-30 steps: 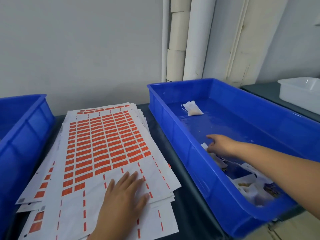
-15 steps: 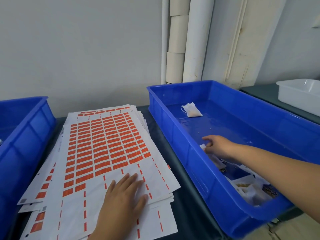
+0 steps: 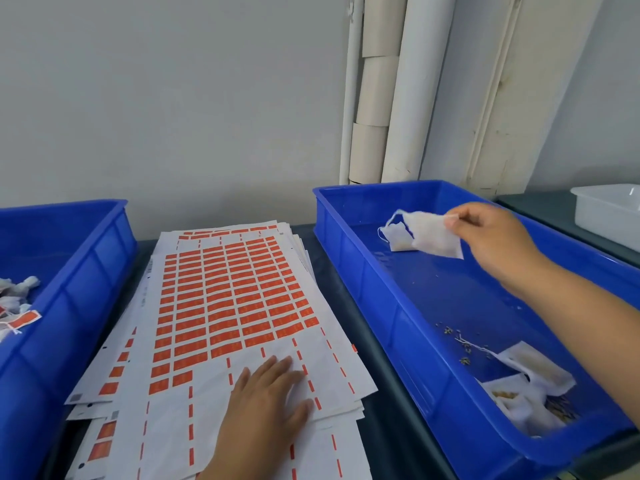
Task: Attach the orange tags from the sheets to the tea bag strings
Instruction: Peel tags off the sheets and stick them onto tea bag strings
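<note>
Orange rectangular tags fill a glossy white sheet in neat rows; it tops a fanned stack of like sheets on a dark table. The peeled lower part of the sheet shows only thin orange dashes. The left hand, at about 6 o'clock in the view, lies palm down on that bare part, fingers straight and slightly spread, pressing the paper flat.

A smooth blue plastic bin with ribbed walls sits at 3 o'clock of the stack. Above its far end, at about 2 o'clock in the view, the right hand is raised with the wrist bent, thumb and fingertips pinching the top corner of a limp white fabric tea bag. The bag hangs clear of the bin floor, its thin white string looping off to the 9 o'clock side. Just behind it a second small pouch lies on the bin floor. More crumpled white tea bags lie heaped in the bin's near right corner, with loose grains scattered nearby.

A second blue bin at 9 o'clock holds finished bags, one showing an orange tag. A white tray sits at the far right, and pale pipes run up the grey wall.
</note>
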